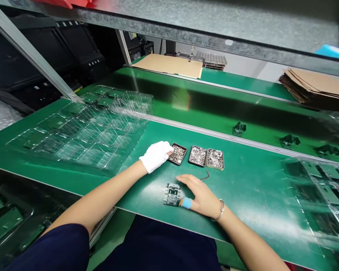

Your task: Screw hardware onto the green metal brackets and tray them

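Shirt [169,244]: dark blue, at 6 o'clock, below the bench [248,195] edge.
Part [173,194]: a small grey-green frame lying on the bench (the hub for every clock direction here).
Right hand [202,195]: bare, at 3 o'clock, thumb and fingers spread apart around the part's right side; whether the thumb touches it, one cannot tell. It wears a blue band [187,203] on the thumb.
Left hand [155,156]: white-gloved, at 11 o'clock, fingertips at the rim of the left dish [179,153]; whether they are pinched together on a bit, one cannot tell.
Dishes: the left one at 12 o'clock, the middle dish [197,156] and right dish [215,159] side by side towards 2, all holding small metal bits.
Key [208,175]: bent, at 2 o'clock, near the right hand.
Tray [84,139]: clear plastic, at 10 o'clock.
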Demonstrator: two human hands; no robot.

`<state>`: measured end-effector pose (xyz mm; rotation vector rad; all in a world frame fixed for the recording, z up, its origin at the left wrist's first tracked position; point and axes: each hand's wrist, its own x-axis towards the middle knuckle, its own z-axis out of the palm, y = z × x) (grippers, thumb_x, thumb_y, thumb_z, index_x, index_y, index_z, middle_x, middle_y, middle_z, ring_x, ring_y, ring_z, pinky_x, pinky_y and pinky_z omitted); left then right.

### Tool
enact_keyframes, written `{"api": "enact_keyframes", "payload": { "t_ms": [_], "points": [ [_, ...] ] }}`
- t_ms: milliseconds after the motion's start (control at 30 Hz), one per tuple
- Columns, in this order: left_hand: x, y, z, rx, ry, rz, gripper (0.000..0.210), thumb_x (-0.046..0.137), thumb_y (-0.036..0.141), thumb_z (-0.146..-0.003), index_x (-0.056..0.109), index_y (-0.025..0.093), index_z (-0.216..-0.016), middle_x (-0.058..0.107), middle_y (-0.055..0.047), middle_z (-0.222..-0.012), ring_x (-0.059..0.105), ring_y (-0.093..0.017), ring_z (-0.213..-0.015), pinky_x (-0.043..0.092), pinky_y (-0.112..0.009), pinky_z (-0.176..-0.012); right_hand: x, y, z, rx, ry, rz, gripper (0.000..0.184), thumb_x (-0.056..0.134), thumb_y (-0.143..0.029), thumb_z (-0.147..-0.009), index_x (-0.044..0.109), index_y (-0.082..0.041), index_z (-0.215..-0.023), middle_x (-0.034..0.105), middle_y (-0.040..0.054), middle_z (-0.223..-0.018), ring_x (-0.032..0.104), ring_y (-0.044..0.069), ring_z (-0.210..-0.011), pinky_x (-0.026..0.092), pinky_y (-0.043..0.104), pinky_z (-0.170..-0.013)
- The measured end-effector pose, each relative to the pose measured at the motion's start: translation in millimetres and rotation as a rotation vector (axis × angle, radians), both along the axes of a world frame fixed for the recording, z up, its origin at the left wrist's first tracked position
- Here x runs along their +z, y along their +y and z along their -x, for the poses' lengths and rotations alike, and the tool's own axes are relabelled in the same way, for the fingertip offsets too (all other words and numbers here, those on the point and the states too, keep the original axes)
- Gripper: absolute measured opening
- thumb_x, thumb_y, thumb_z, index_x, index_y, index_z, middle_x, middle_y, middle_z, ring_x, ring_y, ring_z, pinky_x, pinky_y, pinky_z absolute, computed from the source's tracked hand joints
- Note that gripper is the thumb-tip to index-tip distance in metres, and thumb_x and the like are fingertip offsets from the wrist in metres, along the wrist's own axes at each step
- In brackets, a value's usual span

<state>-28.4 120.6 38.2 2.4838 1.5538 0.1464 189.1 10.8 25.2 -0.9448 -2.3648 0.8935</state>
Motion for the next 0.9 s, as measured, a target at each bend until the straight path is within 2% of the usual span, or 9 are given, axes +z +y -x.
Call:
{"api": "enact_keyframes", "payload": {
  "t_ms": [133, 267, 367, 500, 733, 900],
  "points": [
    [-9.8, 14, -17, -0.029, 0.057, 0.042, 0.020, 0.047, 0.016, -0.081, 0.067, 0.013, -0.078, 0.063, -0.013, -0.088, 0.058, -0.026, -0.092, 0.045, -0.035, -0.078, -1.4, 1, -12, -0.111, -0.003, 0.064, 0.045, 0.049, -0.040, -0.092, 0.042, -0.019, -0.131, 0.052, 0.0133, -0.127, 0.055, 0.023, -0.112, 0.047, 0.041, -0.096],
    [-11.1, 20, -17, -0.021, 0.025, 0.089, 0.015, 0.051, 0.017, -0.078, 0.065, 0.014, -0.073, 0.062, -0.010, -0.082, 0.059, -0.023, -0.085, 0.044, -0.031, -0.074, -5.6, 1, -16, -0.103, -0.008, 0.063, 0.040, 0.048, -0.033, -0.092, 0.043, -0.020, -0.130, 0.051, 0.0128, -0.127, 0.058, 0.021, -0.104, 0.050, 0.040, -0.092],
    [-7.9, 23, -11, -0.019, -0.070, 0.138, 0.019, 0.051, 0.027, -0.082, 0.063, 0.016, -0.072, 0.062, -0.006, -0.077, 0.059, -0.019, -0.077, 0.044, -0.029, -0.070, -6.1, 2, -16, -0.105, 0.004, 0.053, 0.039, 0.047, -0.029, -0.092, 0.044, -0.019, -0.129, 0.052, 0.0127, -0.125, 0.059, 0.020, -0.100, 0.050, 0.039, -0.090],
    [-7.7, 22, -4, -0.005, -0.236, 0.175, 0.030, 0.042, 0.037, -0.087, 0.061, 0.016, -0.076, 0.062, -0.004, -0.078, 0.057, -0.018, -0.076, 0.043, -0.028, -0.069, -7.5, 2, -17, -0.111, 0.021, 0.051, 0.039, 0.046, -0.021, -0.091, 0.043, -0.019, -0.130, 0.052, 0.0121, -0.124, 0.060, 0.020, -0.100, 0.051, 0.038, -0.088],
    [-13.5, 18, 0, 0.060, -0.459, 0.210, 0.029, 0.043, 0.042, -0.084, 0.052, 0.017, -0.071, 0.054, -0.001, -0.069, 0.049, -0.016, -0.066, 0.036, -0.028, -0.061, -11.9, 3, -17, -0.122, 0.040, 0.069, 0.041, 0.046, -0.015, -0.088, 0.044, -0.021, -0.128, 0.054, 0.0106, -0.121, 0.061, 0.019, -0.097, 0.052, 0.037, -0.086],
    [-3.4, 9, 1, 0.069, -0.616, 0.257, 0.032, 0.041, 0.046, -0.084, 0.046, 0.018, -0.070, 0.049, 0.001, -0.067, 0.045, -0.013, -0.062, 0.035, -0.025, -0.058, -1.4, 9, -15, -0.143, 0.062, 0.053, 0.040, 0.046, -0.015, -0.088, 0.044, -0.021, -0.127, 0.055, 0.0110, -0.119, 0.063, 0.018, -0.096, 0.053, 0.037, -0.085]
  ]
}}
